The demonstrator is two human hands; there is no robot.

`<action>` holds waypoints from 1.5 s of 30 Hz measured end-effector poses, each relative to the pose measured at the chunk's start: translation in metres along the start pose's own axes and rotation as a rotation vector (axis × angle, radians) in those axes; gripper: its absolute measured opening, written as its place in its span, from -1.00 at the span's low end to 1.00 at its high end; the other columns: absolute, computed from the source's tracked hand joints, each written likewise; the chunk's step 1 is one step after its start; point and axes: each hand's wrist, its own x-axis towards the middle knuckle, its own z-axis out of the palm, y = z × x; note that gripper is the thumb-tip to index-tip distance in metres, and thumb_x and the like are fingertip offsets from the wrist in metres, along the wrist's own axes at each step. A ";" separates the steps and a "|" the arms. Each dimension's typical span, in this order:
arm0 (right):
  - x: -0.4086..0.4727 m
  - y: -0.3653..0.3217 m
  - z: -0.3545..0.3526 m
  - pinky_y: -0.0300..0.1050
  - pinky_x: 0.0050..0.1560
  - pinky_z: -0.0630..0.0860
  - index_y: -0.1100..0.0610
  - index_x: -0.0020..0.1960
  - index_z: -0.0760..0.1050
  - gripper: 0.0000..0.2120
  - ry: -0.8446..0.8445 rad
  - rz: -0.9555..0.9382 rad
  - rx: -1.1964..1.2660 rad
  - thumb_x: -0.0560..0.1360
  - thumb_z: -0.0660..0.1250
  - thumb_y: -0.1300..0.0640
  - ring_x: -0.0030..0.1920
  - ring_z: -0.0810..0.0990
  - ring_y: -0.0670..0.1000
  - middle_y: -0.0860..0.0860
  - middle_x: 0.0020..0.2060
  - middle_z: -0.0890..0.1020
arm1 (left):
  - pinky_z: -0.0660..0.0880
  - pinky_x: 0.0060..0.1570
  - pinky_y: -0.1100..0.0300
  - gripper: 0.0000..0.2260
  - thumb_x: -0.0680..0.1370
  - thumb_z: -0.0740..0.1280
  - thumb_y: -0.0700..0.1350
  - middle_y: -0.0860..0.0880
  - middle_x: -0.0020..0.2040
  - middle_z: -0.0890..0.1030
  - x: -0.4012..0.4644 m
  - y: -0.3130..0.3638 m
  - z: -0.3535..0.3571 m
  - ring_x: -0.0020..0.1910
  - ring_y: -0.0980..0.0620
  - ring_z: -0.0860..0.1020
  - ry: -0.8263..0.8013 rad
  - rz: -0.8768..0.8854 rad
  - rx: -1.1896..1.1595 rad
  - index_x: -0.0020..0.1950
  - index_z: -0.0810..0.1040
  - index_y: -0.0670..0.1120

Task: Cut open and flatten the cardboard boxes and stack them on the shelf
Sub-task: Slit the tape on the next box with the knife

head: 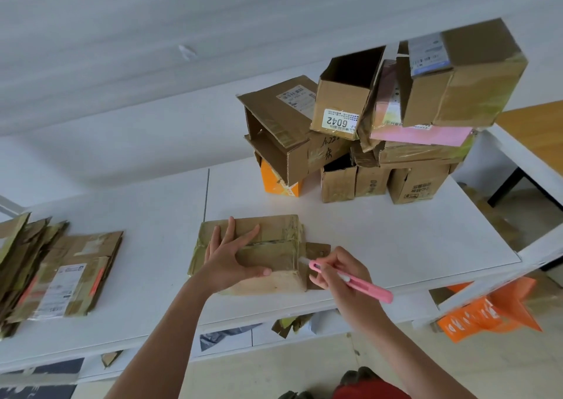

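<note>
Only the head view here, so we go through it top to bottom.

Upper right of the frame: a heap of uncut boxes (380, 130) sits on the white tabletop (396, 240), some gaping open, one with a "6042" label, an orange one tucked underneath at the left. Far left of the frame: the flattened stack (54, 273), already cut pieces lying in a loose fan.

Lower centre is where the action is. The current box (259, 252) lies near the front edge of the tabletop, taped over and a bit crumpled. Our left hand (231, 258) lies spread flat on its top, fingers straight, pressing it down. Our right hand (341, 276) grips a pink utility knife (350, 280) pen-style, tip touching the box's right end by a small flap.

Handling-wise, we'd guess this box is light and empty, so it will skate on the smooth tabletop unless pinned. Walls look thin and soft, easy to crush, and the glossy tape is probably slippery for the blade. Best hold looks like a flat palm on top, well back from the cut line, with fingers out of the knife's path.
</note>
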 end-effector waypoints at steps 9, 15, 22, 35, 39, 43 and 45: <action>0.006 0.001 0.018 0.11 -0.02 0.66 0.30 -0.03 0.43 -0.93 0.158 0.113 0.236 0.59 0.27 0.28 -0.21 0.61 -0.02 0.01 -0.29 0.59 | -0.17 0.51 -0.01 -0.34 0.49 0.37 0.24 0.07 0.55 0.18 0.030 0.006 -0.026 0.58 -0.03 0.00 0.180 -0.055 0.268 0.53 0.21 0.19; 0.020 -0.011 0.030 -0.01 0.03 0.64 0.29 -0.07 0.39 -0.90 0.216 0.097 0.308 0.61 0.25 0.28 -0.25 0.55 -0.01 0.07 -0.31 0.53 | 0.40 0.17 -0.08 -0.42 0.42 0.29 0.41 -0.03 0.14 0.49 0.030 -0.002 -0.042 0.17 -0.13 0.54 0.380 -0.241 0.375 0.20 0.38 0.00; 0.022 -0.005 0.068 0.02 0.12 0.62 0.22 0.04 0.43 -0.87 0.097 0.120 0.257 0.63 0.24 0.15 0.05 0.66 -0.02 0.07 -0.08 0.66 | 0.34 -0.23 0.07 -0.40 0.43 0.28 0.42 -0.07 -0.14 0.51 0.012 -0.022 -0.049 -0.01 -0.19 0.57 0.552 -0.482 0.308 0.10 0.29 -0.08; 0.046 -0.002 0.109 -0.27 -0.27 0.47 0.13 0.02 0.43 -0.93 0.025 -0.063 0.036 0.64 0.23 0.14 -0.26 0.55 -0.05 0.06 -0.13 0.64 | 0.65 -0.16 -0.04 -0.59 0.55 0.32 0.18 -0.15 -0.21 0.65 -0.013 -0.048 -0.032 -0.33 -0.16 0.68 0.477 -0.615 -0.487 0.04 0.53 -0.19; 0.073 -0.005 0.080 -0.30 -0.15 0.56 0.18 0.01 0.43 -0.97 0.028 -0.130 0.022 0.63 0.24 0.22 -0.12 0.65 -0.09 -0.07 -0.16 0.66 | 0.61 -0.45 0.07 -0.77 0.60 0.34 -0.02 -0.23 -0.20 0.67 -0.029 -0.023 -0.010 -0.38 -0.20 0.67 0.394 -0.515 -0.945 0.12 0.48 -0.16; 0.093 0.005 0.060 -0.29 -0.10 0.54 0.20 -0.02 0.42 -0.95 -0.025 -0.044 -0.009 0.63 0.24 0.24 -0.10 0.66 -0.06 0.06 -0.17 0.67 | 0.62 -0.26 -0.01 -0.76 0.59 0.27 0.12 -0.11 -0.27 0.64 -0.042 -0.007 0.014 -0.31 -0.15 0.65 0.385 -0.462 -0.460 -0.04 0.49 -0.06; 0.097 0.011 0.058 -0.29 -0.08 0.52 0.20 -0.02 0.42 -0.93 -0.038 -0.018 -0.008 0.63 0.24 0.23 -0.07 0.66 -0.05 0.11 -0.14 0.68 | 0.46 -0.26 0.11 -0.68 0.57 0.23 0.20 0.00 -0.29 0.54 -0.041 -0.004 0.014 -0.24 -0.08 0.57 0.498 -0.468 0.074 -0.18 0.44 -0.03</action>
